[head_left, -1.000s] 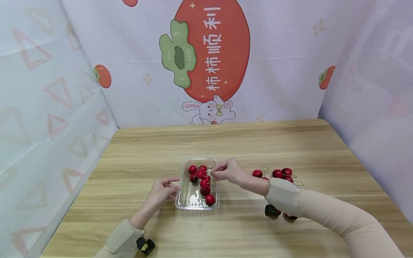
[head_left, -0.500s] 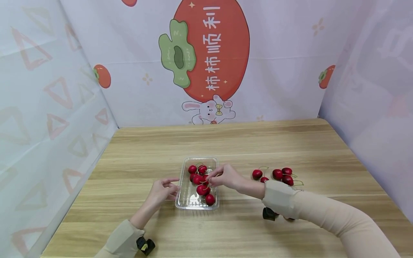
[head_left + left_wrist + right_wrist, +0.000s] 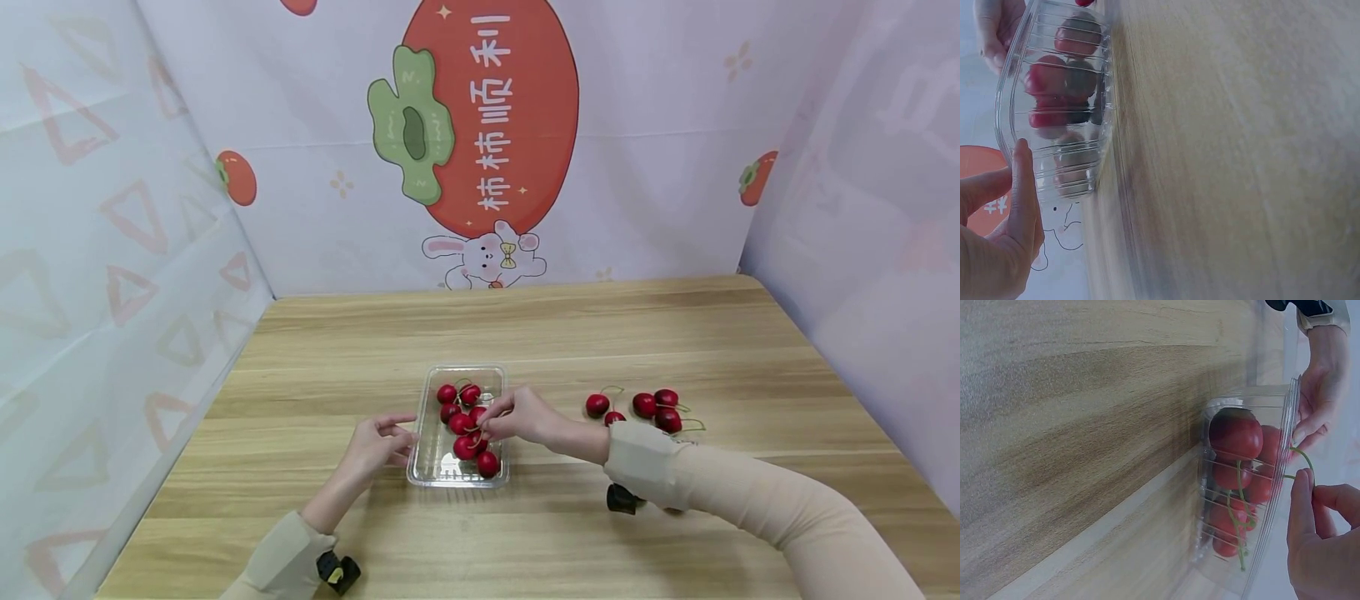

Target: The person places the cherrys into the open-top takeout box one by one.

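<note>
A clear plastic box (image 3: 457,483) stands on the table with several red cherries in it. My right hand (image 3: 525,419) is over its right rim, thumb and fingertips pinching thin green cherry stems (image 3: 1305,457). Below those fingertips, red cherries (image 3: 464,447) lie among the others in the box; which ones the stems belong to is partly hidden. At the box's left side is my left hand (image 3: 375,443), its fingers extended. In the left wrist view a straight finger (image 3: 1023,187) touches the clear rim.
To the right lie more loose cherries (image 3: 667,419) with stems on the wooden table (image 3: 540,533), some partly covered by the right sleeve (image 3: 652,462). A printed cloth (image 3: 300,225) hangs behind the table.
My right hand has come down and slightly left, lowering stemmed cherries from above the box into it. The left hand and the box have stayed in place.
</note>
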The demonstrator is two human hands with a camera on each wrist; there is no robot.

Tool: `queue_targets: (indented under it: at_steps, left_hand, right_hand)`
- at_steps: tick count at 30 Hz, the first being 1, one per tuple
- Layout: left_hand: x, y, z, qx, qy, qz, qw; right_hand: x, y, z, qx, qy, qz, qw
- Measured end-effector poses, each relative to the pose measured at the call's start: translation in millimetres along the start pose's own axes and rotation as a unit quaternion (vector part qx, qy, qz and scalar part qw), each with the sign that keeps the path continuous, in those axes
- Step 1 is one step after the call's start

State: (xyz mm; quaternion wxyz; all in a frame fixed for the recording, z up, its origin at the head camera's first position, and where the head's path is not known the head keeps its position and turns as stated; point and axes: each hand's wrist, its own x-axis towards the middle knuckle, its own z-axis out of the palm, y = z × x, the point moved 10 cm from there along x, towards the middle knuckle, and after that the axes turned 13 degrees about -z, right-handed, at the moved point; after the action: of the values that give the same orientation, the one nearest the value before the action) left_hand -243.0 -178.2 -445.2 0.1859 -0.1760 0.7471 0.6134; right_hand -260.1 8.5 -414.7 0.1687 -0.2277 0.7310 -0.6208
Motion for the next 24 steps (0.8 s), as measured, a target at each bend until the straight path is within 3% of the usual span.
queue_targets:
  at_steps: [24]
  left_hand:
    - [-1.3, 1.5, 1.9, -0.001, -0.004, -0.001, 1.0]
  right_hand:
    - [1.7, 4.1, 2.2, -0.01, -0.012, 0.026, 1.0]
